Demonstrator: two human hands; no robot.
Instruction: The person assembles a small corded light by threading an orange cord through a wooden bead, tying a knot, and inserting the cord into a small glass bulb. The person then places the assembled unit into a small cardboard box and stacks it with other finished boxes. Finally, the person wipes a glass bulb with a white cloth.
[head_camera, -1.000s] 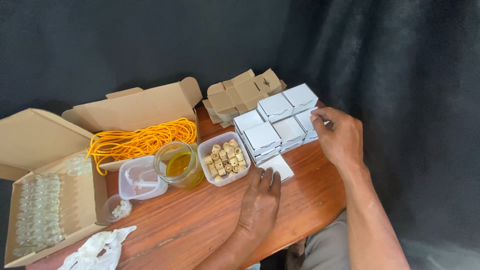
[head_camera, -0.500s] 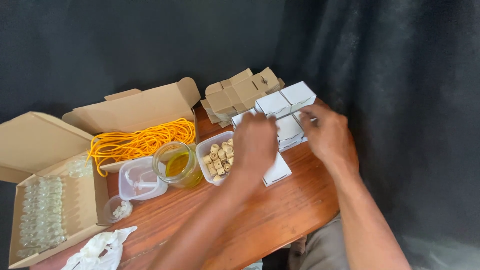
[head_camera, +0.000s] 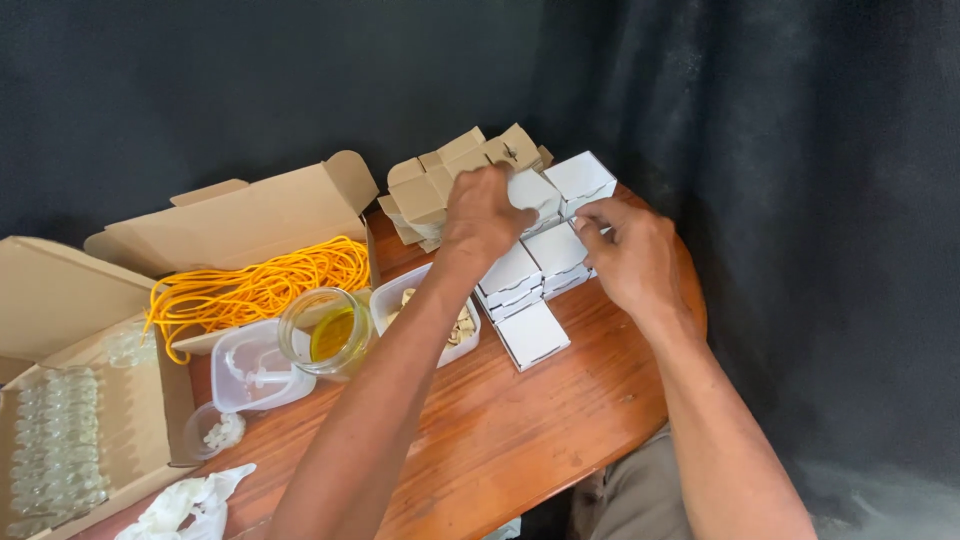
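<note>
Dark cloth backdrop; round wooden table (head_camera: 520, 440). Nearest the viewer: crumpled white plastic (head_camera: 185, 503), then an open cardboard box (head_camera: 60, 440) of small clear glass vials (head_camera: 55, 460). Beyond it, a small clear tub (head_camera: 255, 365), a glass jar (head_camera: 325, 335) of yellow liquid, and a clear tray (head_camera: 425, 312) of corks, partly hidden by the left forearm. One small white box (head_camera: 533, 333) lies alone beside the tray. Farther back, a second cardboard box (head_camera: 250, 215) holds coiled yellow cord (head_camera: 260, 285). Left hand (head_camera: 485, 212) is closed over a white box (head_camera: 530, 190) on the stacked white boxes (head_camera: 535, 262); right hand (head_camera: 625, 255) pinches the stack's edge. Folded brown cartons (head_camera: 450, 175) sit behind.
</note>
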